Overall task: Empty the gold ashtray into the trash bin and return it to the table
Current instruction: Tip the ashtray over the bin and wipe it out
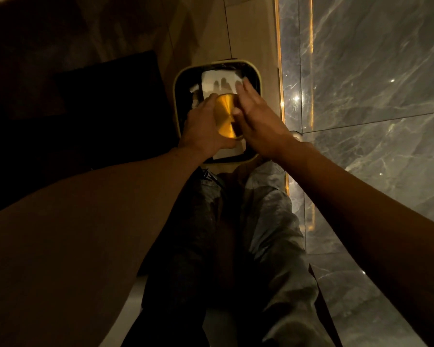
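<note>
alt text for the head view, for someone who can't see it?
Seen from above, a person's left hand holds a gold ashtray over an open trash bin holding white paper, while the open right hand rests against its side. Dim room, marble wall at right.

Gold ashtray (226, 116): held upside down over the trash bin (179, 96), flat underside turned to the camera.
Left hand (205, 131): gripped around the ashtray's left side.
Right hand (258, 123): laid flat against its right side, fingers extended.
Bin contents: white paper (217, 80) seen inside.
Floor (251, 28): pale tiles.
</note>
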The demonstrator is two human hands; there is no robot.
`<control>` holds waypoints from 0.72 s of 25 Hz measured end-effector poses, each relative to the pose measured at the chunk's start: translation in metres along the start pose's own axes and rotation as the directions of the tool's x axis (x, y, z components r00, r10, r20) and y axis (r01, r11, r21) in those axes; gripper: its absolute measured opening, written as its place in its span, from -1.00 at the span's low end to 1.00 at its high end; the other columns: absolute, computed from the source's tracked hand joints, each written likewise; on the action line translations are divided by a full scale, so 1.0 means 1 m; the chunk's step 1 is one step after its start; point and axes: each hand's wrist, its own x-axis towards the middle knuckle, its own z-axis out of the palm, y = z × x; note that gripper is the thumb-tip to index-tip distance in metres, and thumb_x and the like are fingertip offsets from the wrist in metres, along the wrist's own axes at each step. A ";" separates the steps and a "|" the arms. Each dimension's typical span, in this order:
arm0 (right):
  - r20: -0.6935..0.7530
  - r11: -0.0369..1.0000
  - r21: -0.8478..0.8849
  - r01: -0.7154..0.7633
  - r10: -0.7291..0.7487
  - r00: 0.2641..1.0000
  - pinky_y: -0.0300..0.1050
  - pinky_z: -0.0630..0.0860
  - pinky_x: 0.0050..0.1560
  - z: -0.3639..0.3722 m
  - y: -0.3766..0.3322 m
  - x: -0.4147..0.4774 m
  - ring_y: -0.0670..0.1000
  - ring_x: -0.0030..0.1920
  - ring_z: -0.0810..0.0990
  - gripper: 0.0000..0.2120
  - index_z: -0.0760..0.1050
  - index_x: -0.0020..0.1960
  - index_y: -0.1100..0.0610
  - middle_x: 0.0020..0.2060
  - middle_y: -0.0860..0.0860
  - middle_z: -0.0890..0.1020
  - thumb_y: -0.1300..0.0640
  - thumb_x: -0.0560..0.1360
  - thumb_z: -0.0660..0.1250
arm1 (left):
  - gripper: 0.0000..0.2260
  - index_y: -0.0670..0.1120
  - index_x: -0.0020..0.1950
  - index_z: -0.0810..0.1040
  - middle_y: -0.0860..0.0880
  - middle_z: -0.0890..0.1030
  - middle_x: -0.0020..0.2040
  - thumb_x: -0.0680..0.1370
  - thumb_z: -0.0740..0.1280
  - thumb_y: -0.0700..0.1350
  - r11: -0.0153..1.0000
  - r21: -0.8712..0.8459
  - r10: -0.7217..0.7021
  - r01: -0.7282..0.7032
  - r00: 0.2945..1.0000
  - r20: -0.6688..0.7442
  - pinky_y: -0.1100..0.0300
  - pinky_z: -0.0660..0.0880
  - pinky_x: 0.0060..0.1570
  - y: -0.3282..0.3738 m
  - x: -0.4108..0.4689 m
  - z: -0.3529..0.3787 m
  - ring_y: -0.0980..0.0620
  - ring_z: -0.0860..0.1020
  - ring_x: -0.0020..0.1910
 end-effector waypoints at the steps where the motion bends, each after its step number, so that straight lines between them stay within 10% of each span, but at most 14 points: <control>1: 0.009 0.986 0.133 -0.097 0.097 0.995 -0.11 0.19 0.43 -0.003 -0.002 -0.002 0.18 0.52 0.20 -0.49 0.02 0.56 0.19 0.53 0.22 0.20 0.06 0.67 0.04 | -0.05 -0.05 0.43 0.39 -0.07 0.57 0.31 0.10 0.65 0.14 1.000 -0.014 -0.007 0.006 1.000 -0.014 -0.03 0.51 0.26 0.002 0.000 -0.003 -0.09 0.53 0.30; 8: -0.034 0.816 0.552 -0.174 0.231 0.972 -0.32 0.36 0.34 -0.033 -0.009 -0.014 0.01 0.36 0.44 -0.63 0.36 0.41 0.27 0.32 0.09 0.49 0.35 0.63 0.06 | -0.06 -0.02 0.47 0.41 -0.01 0.55 0.35 0.14 0.65 0.16 0.926 -0.272 -0.238 0.261 0.964 0.116 0.12 0.52 0.25 0.027 -0.017 -0.030 0.00 0.51 0.34; 10: -0.064 0.819 0.557 -0.134 0.204 0.977 -0.32 0.38 0.30 -0.046 -0.016 -0.020 0.03 0.32 0.47 -0.65 0.39 0.38 0.27 0.29 0.11 0.52 0.34 0.62 0.09 | -0.31 -0.06 0.29 0.58 -0.01 0.68 0.16 0.22 0.64 0.10 0.838 -0.445 -0.246 0.317 0.946 0.211 0.20 0.62 0.05 0.034 -0.026 -0.038 0.03 0.66 0.14; 13: -0.044 0.827 0.549 -0.126 0.179 0.983 -0.38 0.42 0.19 -0.065 -0.031 -0.029 -0.07 0.20 0.51 -0.67 0.41 0.37 0.24 0.21 0.08 0.55 0.29 0.63 0.13 | -0.50 -0.14 0.18 0.64 -0.12 0.71 0.13 0.32 0.59 0.04 0.675 -0.635 -0.232 0.375 0.925 0.299 0.01 0.56 0.27 0.047 -0.043 -0.049 -0.06 0.67 0.14; 18: -0.071 0.790 0.596 -0.141 0.226 0.972 -0.21 0.45 0.11 -0.087 -0.057 -0.048 -0.10 0.03 0.53 -0.77 0.51 0.24 0.17 0.03 0.04 0.58 0.22 0.63 0.17 | -0.36 -0.04 0.53 0.30 -0.11 0.53 0.39 0.54 0.30 0.25 0.335 -0.822 -0.209 0.461 0.887 0.412 0.16 0.65 -0.04 0.072 -0.079 -0.067 -0.05 0.60 0.24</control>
